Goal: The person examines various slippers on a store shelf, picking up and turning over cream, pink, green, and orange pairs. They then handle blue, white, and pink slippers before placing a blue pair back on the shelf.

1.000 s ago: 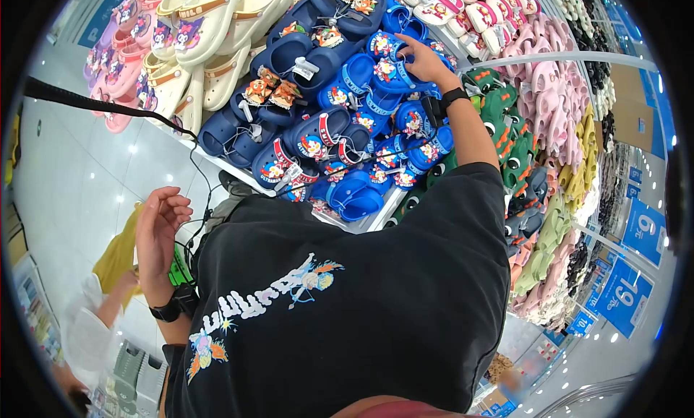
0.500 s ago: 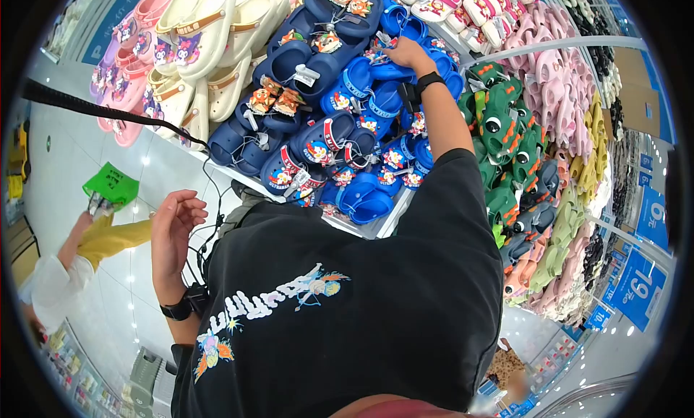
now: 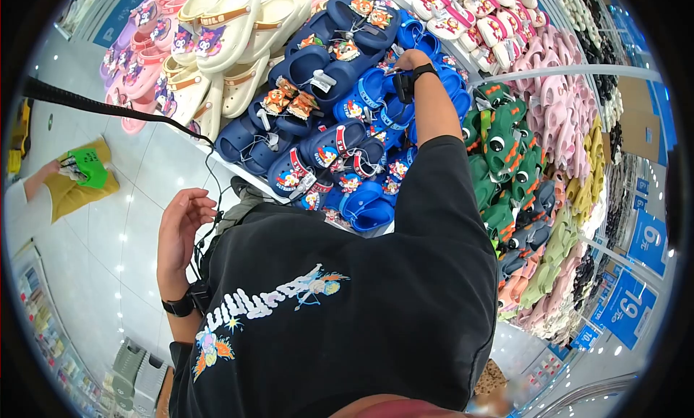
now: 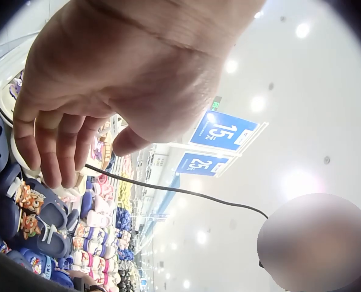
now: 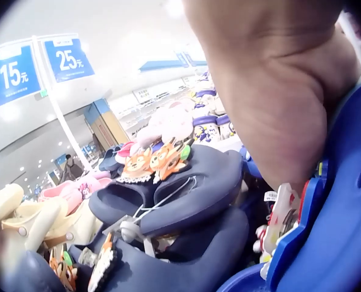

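My right hand (image 3: 415,59) reaches to the far side of a heap of blue clogs (image 3: 366,205) with cartoon charms. In the right wrist view the hand (image 5: 278,115) lies against a bright blue clog (image 5: 335,237) standing on edge close to the camera. Its fingertips are hidden behind the clog's edge and charms, so I cannot tell whether they grip it. Navy clogs (image 5: 186,201) with fox charms lie beside it. My left hand (image 3: 183,219) hangs in the air by my body, holding nothing, its fingers (image 4: 68,140) loosely bent.
Cream clogs (image 3: 235,28) lie left of the navy ones, green dinosaur clogs (image 3: 499,140) to the right. A white rail (image 3: 564,71) crosses above the display. A black cable (image 3: 108,113) runs past my left side. Someone with a green bag (image 3: 88,166) stands in the aisle.
My right hand has moved from the front blue clogs toward the far edge of the heap, its fingers now less visible. The left hand stays raised. The person with the green bag has shifted.
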A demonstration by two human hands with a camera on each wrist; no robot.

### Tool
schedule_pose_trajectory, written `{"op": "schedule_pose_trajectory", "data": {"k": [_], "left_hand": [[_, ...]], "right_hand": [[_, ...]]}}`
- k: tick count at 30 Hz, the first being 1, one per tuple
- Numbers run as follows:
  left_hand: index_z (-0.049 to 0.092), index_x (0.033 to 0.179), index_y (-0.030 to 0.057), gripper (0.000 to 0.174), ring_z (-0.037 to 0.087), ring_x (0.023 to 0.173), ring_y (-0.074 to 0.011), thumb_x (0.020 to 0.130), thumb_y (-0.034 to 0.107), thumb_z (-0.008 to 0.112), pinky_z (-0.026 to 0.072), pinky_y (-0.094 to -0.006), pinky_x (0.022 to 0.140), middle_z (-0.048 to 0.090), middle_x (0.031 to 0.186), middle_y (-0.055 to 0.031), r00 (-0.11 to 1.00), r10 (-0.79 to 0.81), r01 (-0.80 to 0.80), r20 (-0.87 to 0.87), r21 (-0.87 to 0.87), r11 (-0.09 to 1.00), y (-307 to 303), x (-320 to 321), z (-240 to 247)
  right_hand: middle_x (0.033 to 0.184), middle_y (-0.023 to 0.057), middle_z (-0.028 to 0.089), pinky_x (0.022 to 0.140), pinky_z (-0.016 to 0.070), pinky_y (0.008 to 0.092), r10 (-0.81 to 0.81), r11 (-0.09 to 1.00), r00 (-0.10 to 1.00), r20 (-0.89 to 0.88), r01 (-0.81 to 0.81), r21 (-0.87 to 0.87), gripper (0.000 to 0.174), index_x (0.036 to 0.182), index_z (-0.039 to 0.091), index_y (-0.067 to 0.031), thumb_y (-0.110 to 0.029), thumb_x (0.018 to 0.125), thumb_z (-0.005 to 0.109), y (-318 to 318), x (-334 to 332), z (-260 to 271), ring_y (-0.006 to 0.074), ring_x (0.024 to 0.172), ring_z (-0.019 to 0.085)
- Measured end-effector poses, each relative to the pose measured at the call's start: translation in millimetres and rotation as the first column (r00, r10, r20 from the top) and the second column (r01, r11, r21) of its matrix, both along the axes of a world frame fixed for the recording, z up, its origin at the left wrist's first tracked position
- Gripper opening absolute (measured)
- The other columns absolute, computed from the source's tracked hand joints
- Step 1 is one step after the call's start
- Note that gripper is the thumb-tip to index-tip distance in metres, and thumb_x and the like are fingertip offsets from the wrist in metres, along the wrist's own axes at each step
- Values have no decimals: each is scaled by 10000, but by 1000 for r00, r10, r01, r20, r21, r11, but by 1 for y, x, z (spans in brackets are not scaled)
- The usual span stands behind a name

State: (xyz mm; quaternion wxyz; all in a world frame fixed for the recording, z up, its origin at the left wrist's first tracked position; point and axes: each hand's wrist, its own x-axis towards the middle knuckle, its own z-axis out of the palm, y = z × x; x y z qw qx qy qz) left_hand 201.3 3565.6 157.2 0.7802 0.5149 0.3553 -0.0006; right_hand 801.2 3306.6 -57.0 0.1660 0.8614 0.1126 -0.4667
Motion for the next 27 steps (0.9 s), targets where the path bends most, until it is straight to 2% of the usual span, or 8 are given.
{"op": "schedule_pose_trajectory", "data": {"k": [4,6,8,9,12,14,17,27], "left_hand": [[614,1197,-14,398,660,932,-160,1076,325,444,506,-295,861,691,1040,-99,1000,29,-29,2,4,1000,3,-7,-1],[612,1201,-4,406,655,933,-159,1078,342,439,506,-301,867,690,1039,-92,1000,29,-29,-4,9,1000,3,-11,-3],[611,1206,5,415,650,933,-159,1079,359,434,506,-306,873,689,1037,-86,1000,24,-24,-7,11,1000,4,-13,-5],[612,1205,4,417,651,932,-160,1078,360,434,507,-308,873,690,1036,-86,1000,22,-22,-7,10,1000,5,-14,-7],[614,1202,3,420,652,929,-161,1078,361,433,508,-311,873,691,1033,-87,1000,14,-14,-4,3,1000,5,-14,-9],[615,1201,3,421,653,928,-162,1078,361,432,508,-312,873,692,1032,-87,1000,11,-11,2,1,1000,5,-13,-10],[618,1197,3,422,653,927,-162,1079,360,428,508,-313,870,693,1033,-85,1000,5,-5,7,-7,1000,4,-11,-9],[624,1193,-1,419,657,920,-157,1075,355,435,509,-300,856,695,1036,-87,1000,-25,25,-13,8,1000,4,-7,-7]], "right_hand": [[1491,170,560,1122,430,458,-55,997,994,90,49,59,517,1401,625,-106,-329,938,570,-20,43,-61,357,1378,530],[1423,201,610,1043,501,448,102,980,976,194,-132,148,475,1316,670,-43,-267,910,568,-33,36,-44,358,1272,617],[1148,184,710,785,569,441,-251,928,931,263,155,338,465,1136,705,27,-363,887,666,-39,3,31,301,936,703],[999,158,709,628,546,418,-245,927,940,236,155,341,442,1160,674,27,-334,906,660,-38,-5,55,278,778,674],[864,127,674,547,497,405,-320,858,909,266,160,488,400,1168,649,14,-313,940,626,-59,0,61,241,642,616],[870,110,666,586,498,391,-398,768,900,179,220,601,397,1217,628,2,-304,964,617,-68,-14,73,211,704,618],[1064,151,732,852,519,384,-366,608,919,148,116,785,413,1198,684,34,-290,947,635,-86,-12,62,227,926,657],[930,211,717,842,509,423,-130,542,937,324,-207,814,406,1009,718,18,-351,871,620,-53,-49,63,318,868,659]]}}
